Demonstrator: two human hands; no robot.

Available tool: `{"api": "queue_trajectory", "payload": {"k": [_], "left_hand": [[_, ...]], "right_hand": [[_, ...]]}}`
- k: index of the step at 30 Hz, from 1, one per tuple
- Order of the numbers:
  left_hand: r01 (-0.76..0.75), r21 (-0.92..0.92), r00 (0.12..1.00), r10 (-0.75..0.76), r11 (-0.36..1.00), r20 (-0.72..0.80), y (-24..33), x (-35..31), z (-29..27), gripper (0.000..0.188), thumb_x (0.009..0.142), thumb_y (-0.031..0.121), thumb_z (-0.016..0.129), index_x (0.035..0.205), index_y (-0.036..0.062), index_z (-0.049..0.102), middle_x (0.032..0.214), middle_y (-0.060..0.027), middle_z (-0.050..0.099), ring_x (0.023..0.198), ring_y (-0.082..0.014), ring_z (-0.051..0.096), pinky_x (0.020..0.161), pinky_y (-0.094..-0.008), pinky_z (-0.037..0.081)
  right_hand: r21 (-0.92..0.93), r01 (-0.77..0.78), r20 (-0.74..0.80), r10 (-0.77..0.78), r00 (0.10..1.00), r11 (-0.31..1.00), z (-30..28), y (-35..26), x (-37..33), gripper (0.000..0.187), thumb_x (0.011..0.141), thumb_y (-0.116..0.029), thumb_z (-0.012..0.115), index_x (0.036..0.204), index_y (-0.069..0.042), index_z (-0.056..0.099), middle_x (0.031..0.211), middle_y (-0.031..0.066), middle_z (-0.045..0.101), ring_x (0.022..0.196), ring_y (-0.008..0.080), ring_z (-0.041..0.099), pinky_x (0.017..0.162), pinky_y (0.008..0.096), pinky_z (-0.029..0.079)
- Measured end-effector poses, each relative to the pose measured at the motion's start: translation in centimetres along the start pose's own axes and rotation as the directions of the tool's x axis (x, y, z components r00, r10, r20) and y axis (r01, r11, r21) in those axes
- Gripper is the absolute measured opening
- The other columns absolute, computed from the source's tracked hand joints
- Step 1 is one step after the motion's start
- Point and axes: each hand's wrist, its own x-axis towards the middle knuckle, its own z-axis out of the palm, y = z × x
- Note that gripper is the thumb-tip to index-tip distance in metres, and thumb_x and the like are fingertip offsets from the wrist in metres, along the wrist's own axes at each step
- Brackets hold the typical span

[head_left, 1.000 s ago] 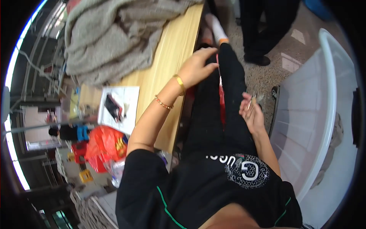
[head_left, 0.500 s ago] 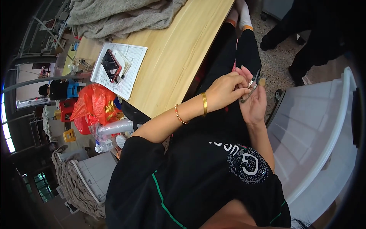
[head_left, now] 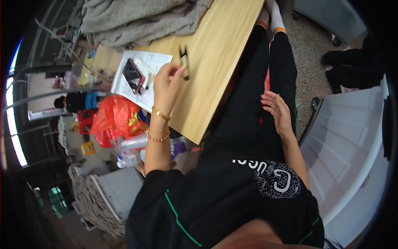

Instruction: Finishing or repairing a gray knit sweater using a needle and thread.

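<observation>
My left hand (head_left: 168, 89), wearing gold bracelets, is over the light wood table. Its thumb and fingers close together at a small pair of thread snips (head_left: 184, 62), smeared by motion, with dark blades pointing away from me. Whether the snips touch the tabletop I cannot tell. Over my black-trousered lap, my right hand (head_left: 280, 114) rests with fingers stretched out and nothing in it. A tan wrap shows on one of its digits. Left of the snips, a dark red-edged phone (head_left: 134, 76) lies on a printed paper sheet (head_left: 159, 59), beside a pale flat object.
Grey knitted fabric (head_left: 141, 25) is heaped at the far end of the table (head_left: 215, 54). A red plastic bag (head_left: 114, 114) and a bottle (head_left: 126, 161) sit to the left. A large white bin (head_left: 344, 137) stands at my right. Another person's dark-clothed legs (head_left: 352, 68) are beyond it.
My left hand has swung from beside the right hand over to the table, carrying the snips. The right hand, which had the snips at its palm, is now without them. The view has shifted slightly.
</observation>
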Motion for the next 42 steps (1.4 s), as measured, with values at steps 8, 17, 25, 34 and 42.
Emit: {"api": "queue_trajectory", "payload": {"k": [8, 17, 25, 34, 42], "left_hand": [[0.149, 0.124, 0.988, -0.142, 0.981, -0.06, -9.7, -3.2, -1.9, 0.018, 0.092, 0.017, 0.066, 0.088, -0.0004, 0.065, 0.067, 0.0019, 0.059, 0.053, -0.004, 0.046, 0.048, -0.0211, 0.037], [0.093, 0.599, 0.992, -0.128, 0.796, 0.016, -0.3, -0.6, -2.4, 0.028, 0.087, 0.029, 0.067, 0.097, 0.003, 0.07, 0.094, -0.0158, 0.069, 0.079, -0.0287, 0.067, 0.072, -0.0392, 0.052], [-0.187, 0.581, 0.982, 0.133, 0.792, 0.135, 5.8, 5.6, -1.9, 0.028, 0.086, 0.028, 0.071, 0.099, 0.0036, 0.07, 0.096, -0.0142, 0.071, 0.08, -0.025, 0.07, 0.069, -0.0351, 0.052], [-0.415, 0.445, 0.908, 0.334, 0.793, 0.252, 13.7, 14.7, -0.5, 0.027, 0.088, 0.023, 0.071, 0.1, -0.0006, 0.07, 0.085, -0.0108, 0.071, 0.075, -0.0133, 0.068, 0.065, -0.0262, 0.051], [-0.305, 0.227, 0.896, 0.198, 0.925, 0.398, 15.3, 20.6, 0.8, 0.029, 0.09, 0.022, 0.07, 0.102, -0.0043, 0.07, 0.084, -0.0019, 0.069, 0.073, -0.0083, 0.06, 0.067, -0.0228, 0.048]], "right_hand": [[-0.104, 0.014, 0.11, -0.003, 0.994, 0.995, -1.3, 2.1, 0.2, 0.028, 0.095, -0.018, 0.063, 0.118, -0.002, 0.063, 0.099, 0.0062, 0.068, 0.089, 0.011, 0.063, 0.082, 0.0248, 0.05], [-0.052, 0.003, 0.103, 0.002, 0.995, 0.999, -2.4, 1.8, -2.1, 0.027, 0.098, -0.02, 0.059, 0.117, -0.001, 0.064, 0.099, 0.0083, 0.069, 0.088, 0.0126, 0.065, 0.08, 0.025, 0.052], [-0.02, -0.022, 0.142, 0.025, 0.99, 1.0, -2.4, 2.0, -1.2, 0.028, 0.1, -0.022, 0.056, 0.117, -0.002, 0.064, 0.1, 0.0072, 0.068, 0.09, 0.0118, 0.064, 0.08, 0.0242, 0.051], [-0.01, -0.014, 0.144, 0.015, 0.989, 1.0, -2.7, 1.7, -1.4, 0.027, 0.1, -0.022, 0.055, 0.116, -0.003, 0.064, 0.1, 0.0062, 0.067, 0.09, 0.0111, 0.063, 0.08, 0.0238, 0.05], [0.016, -0.018, 0.146, 0.015, 0.989, 1.0, -2.8, 2.1, -1.3, 0.026, 0.099, -0.022, 0.056, 0.115, -0.003, 0.065, 0.1, 0.0058, 0.067, 0.089, 0.0107, 0.063, 0.079, 0.0233, 0.05]]}}
